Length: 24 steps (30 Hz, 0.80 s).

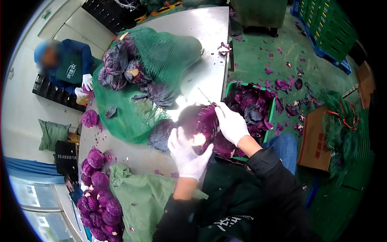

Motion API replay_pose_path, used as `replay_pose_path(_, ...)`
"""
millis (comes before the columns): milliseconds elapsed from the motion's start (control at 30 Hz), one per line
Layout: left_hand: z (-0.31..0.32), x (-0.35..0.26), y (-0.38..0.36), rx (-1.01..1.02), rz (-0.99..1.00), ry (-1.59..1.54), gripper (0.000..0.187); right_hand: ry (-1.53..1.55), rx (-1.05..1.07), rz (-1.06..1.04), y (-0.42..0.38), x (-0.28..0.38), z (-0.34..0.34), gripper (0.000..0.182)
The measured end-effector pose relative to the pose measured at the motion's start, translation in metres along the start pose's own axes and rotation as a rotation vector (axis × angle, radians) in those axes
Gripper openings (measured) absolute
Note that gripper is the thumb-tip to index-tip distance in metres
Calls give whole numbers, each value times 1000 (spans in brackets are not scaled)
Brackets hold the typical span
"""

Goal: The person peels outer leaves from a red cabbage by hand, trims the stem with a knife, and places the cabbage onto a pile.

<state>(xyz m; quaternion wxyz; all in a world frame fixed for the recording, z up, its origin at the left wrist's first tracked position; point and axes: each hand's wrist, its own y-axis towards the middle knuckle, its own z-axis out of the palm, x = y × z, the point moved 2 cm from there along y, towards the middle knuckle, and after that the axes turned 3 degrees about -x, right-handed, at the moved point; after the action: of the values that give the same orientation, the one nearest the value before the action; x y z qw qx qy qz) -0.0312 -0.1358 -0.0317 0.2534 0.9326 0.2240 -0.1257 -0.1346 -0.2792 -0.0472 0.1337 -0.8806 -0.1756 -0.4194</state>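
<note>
A round, dark-purple cabbage (193,118), pale core (198,139) upward, is being cupped near the green plastic crate (273,109) by the nearer, white-gloved left hand (187,155), while a slim-bladed knife (205,96), slanting forward-left, is being clasped by the white-gloved right hand (232,124) on the cabbage's right.

White Chinese characters (226,223), ® (210,226) on nearest apron (225,185)

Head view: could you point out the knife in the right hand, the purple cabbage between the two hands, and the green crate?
Knife (204,95): head view, on its thin blade.
Purple cabbage (195,123): head view, on its leaves.
Green crate (273,105): head view, on its rim.
</note>
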Motion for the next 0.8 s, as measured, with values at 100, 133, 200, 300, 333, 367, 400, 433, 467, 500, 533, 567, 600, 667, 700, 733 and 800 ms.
replay_pose_path(100, -1, 18, -2, -20, 43, -127, 101, 71, -65, -82, 19, -32, 10, 39)
replay_pose_path(133, -2, 23, -5, -21, 37, -197, 101, 51, -106, -118, 34, -60, 24, 39)
replay_pose_path(200, -4, 37, -9, -26, 32, -328, 101, 491, 171, 258, 37, -66, 26, 36)
replay_pose_path(300, -5, 51, -13, 18, -129, -589, 99, 784, 173, 426, 26, -60, 29, 32)
replay_pose_path(333, -6, 51, -13, 26, -174, -672, 99, 828, 159, 445, 21, -55, 27, 32)
replay_pose_path(367, -9, 44, -11, 10, -202, -793, 98, 853, 177, 481, 19, -57, 27, 33)
replay_pose_path(400, -9, 46, -13, 17, -215, -794, 98, 878, 192, 514, 18, -59, 26, 34)
replay_pose_path(433, -9, 49, -14, 23, -224, -795, 98, 905, 206, 545, 17, -56, 23, 36)
replay_pose_path(467, -9, 51, -14, 25, -235, -796, 98, 830, 102, 416, 13, -51, 20, 41)
replay_pose_path(500, -8, 52, -15, 39, -250, -843, 101, 755, 3, 287, 2, -36, 16, 48)
replay_pose_path(533, -8, 53, -16, 23, -257, -811, 101, 678, -96, 161, -11, -19, 11, 56)
replay_pose_path(567, -8, 52, -17, 8, -266, -779, 101, 476, -64, 42, -27, 1, 3, 70)
replay_pose_path(600, -8, 51, -18, -5, -272, -749, 101, 274, -36, -76, -41, 21, -3, 86)
replay_pose_path(667, -9, 44, -17, -1, -307, -787, 100, 28, 236, -60, -54, 46, 5, 102)
replay_pose_path(700, -10, 42, -16, 0, -324, -804, 100, -93, 234, -96, -54, 36, 28, 103)
replay_pose_path(733, -10, 43, -16, 1, -334, -848, 98, -20, 286, 13, -53, 32, 36, 95)
replay_pose_path(800, -11, 49, -14, -5, -358, -929, 96, 246, 323, -47, -56, 29, 37, 80)
